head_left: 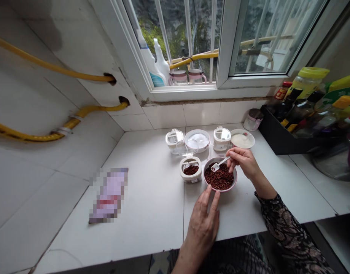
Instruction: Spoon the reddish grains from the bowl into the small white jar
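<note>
My right hand (241, 161) pinches the handle of a small white spoon (215, 167), its scoop low over a bowl (234, 182) of dark reddish-brown peppercorn-like bits (220, 179). At the bowl's near rim rests my left hand (205, 217), fingers stretched out and touching the edge. Just left of that bowl stands a clear jar with a cream rim (190, 179), its lid raised, holding some of the same dark bits. Behind are a bowl of white grains (197, 140), a second bowl with off-white contents (242, 140), and two more lidded jars (175, 137) (221, 137).
A blurred purple packet (110, 194) lies on the white tiled counter (152, 213) at the left. On the right, a black rack (277, 133) holds several bottles, with a small jar (253, 119) beside it. Yellow pipes (97, 109) run along the left wall; a window (186, 91) is behind.
</note>
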A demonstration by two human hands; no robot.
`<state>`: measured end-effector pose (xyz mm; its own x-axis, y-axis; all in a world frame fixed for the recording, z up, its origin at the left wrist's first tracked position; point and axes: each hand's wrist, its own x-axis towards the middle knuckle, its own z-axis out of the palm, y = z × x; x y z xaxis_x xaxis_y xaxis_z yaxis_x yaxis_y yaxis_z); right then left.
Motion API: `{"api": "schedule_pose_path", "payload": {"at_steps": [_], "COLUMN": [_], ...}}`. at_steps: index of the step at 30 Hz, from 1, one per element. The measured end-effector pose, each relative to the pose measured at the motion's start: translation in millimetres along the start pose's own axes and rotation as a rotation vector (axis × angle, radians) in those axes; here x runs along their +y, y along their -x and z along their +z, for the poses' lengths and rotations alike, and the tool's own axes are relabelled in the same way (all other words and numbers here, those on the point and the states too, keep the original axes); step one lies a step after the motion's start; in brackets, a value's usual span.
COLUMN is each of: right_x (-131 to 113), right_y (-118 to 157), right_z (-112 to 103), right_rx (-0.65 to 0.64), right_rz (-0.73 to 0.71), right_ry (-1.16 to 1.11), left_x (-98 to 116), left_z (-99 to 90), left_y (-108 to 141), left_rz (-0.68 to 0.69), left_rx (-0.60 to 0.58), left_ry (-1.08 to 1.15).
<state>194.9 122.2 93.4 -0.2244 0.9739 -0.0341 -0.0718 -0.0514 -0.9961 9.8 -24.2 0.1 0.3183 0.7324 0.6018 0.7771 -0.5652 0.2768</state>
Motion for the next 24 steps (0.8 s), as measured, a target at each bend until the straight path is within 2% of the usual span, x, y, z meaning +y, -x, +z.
{"api": "schedule_pose_path", "payload": {"at_steps": [4, 7, 9, 11, 14, 16, 17, 19, 22, 24], "right_x": [-3, -3, -2, 2, 7, 10, 11, 11, 11, 11], "right_y": [0, 4, 8, 12, 15, 16, 16, 16, 14, 12], "right_z": [11, 29, 42, 52, 59, 59, 59, 57, 55, 51], "right_rx": [0.012, 0.028, 0.052, 0.051, -0.137, -0.228, -0.219, -0.114, 0.06, 0.099], "right_rz": [-0.028, -0.135, -0.275, -0.486, -0.855, -0.989, -0.998, -0.907, -0.623, -0.439], "right_ry": [-0.051, -0.017, 0.083, 0.28, 0.667, 0.798, 0.805, 0.727, 0.455, 0.269], "left_x": [-1, -1, -1, -1, -3, -3, -2, 0, 3, 5], "left_z": [1.0, 1.5, 2.8, 5.1, 8.7, 9.3, 8.7, 5.6, -3.2, -10.6], "left_y": [-1, -1, 0, 1, 2, 1, 0, -1, -4, -6], "left_rz": [0.005, 0.006, 0.009, 0.012, 0.014, 0.015, 0.014, 0.004, -0.023, -0.066], "left_rx": [0.01, 0.013, 0.018, 0.034, 0.063, 0.07, 0.072, 0.066, 0.031, 0.034], "left_ry": [0.007, 0.012, 0.019, 0.022, 0.02, 0.025, 0.027, 0.032, 0.07, 0.105]}}
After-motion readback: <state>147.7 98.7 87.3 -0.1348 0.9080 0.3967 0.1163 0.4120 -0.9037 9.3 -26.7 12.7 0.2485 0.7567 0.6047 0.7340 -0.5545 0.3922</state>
